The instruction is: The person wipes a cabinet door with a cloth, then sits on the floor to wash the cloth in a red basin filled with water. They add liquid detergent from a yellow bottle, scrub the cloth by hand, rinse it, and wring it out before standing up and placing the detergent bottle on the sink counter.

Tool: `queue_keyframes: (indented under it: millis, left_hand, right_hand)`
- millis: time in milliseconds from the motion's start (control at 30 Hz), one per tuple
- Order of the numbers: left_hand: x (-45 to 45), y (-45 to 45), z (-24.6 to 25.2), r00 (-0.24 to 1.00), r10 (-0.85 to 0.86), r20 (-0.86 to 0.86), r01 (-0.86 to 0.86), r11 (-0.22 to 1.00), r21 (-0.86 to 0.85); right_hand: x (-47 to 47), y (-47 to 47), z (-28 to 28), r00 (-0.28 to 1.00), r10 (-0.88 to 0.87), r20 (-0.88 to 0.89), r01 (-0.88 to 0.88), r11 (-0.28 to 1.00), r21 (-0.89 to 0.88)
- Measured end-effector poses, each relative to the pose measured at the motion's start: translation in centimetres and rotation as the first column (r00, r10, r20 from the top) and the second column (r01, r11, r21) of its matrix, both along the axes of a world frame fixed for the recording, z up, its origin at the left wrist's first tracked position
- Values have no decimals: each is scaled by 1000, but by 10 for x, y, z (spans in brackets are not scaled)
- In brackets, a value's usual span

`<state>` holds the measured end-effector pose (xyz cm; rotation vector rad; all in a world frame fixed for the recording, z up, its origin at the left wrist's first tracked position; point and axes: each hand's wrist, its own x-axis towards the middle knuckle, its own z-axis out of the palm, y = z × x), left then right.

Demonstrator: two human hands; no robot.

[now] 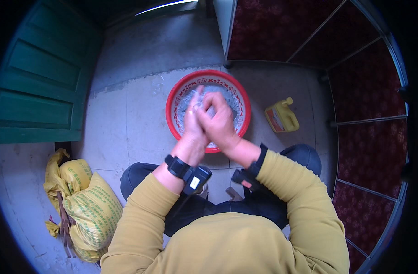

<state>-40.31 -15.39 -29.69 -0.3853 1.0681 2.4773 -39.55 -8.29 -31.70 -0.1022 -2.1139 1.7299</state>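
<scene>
Both hands are together over a red-rimmed basin (170, 113) that stands on the floor and has a red pattern inside its pale wall. Grayish sudsy water (226, 91) shows in it around the hands. My left hand (194, 125), somewhat blurred, has its fingers stretched towards the far rim. Against its palm presses my right hand (220, 120), with bent fingers. Something pale and wet shows between the two; whether it is foam or cloth, I cannot tell. Each wrist wears a black strap with a small device.
A yellow plastic jug (282, 115) with a handle and cap stands right of the basin. Dark red cabinets (370, 85) line the right side. A green panelled door (36, 102) is at the left. Printed yellow sacks (92, 209) lie at the lower left.
</scene>
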Motion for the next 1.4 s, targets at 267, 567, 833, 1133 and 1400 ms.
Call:
queue_keyframes:
  millis: [267, 567, 833, 1133, 1400]
  left_hand:
    - [-4, 3, 7, 998, 63, 8, -62, 997, -36]
    - [-8, -3, 12, 999, 16, 35, -18, 998, 60]
    - [-24, -23, 11, 976, -215, -17, 215, 963, 160]
    - [-25, -16, -2, 974, -93, 209, 89, 996, 28]
    - [-26, -5, -2, 962, -44, 268, 71, 993, -90]
  right_hand:
    - [-4, 2, 3, 998, 55, 33, -49, 988, -143]
    - [2, 1, 15, 994, 108, 29, -103, 984, -144]
    - [-9, 38, 18, 904, 270, -333, 7, 768, 641]
    - [-14, 31, 1, 909, 250, -332, 10, 786, 618]
    - [-15, 26, -6, 925, 189, -329, -5, 873, 487]
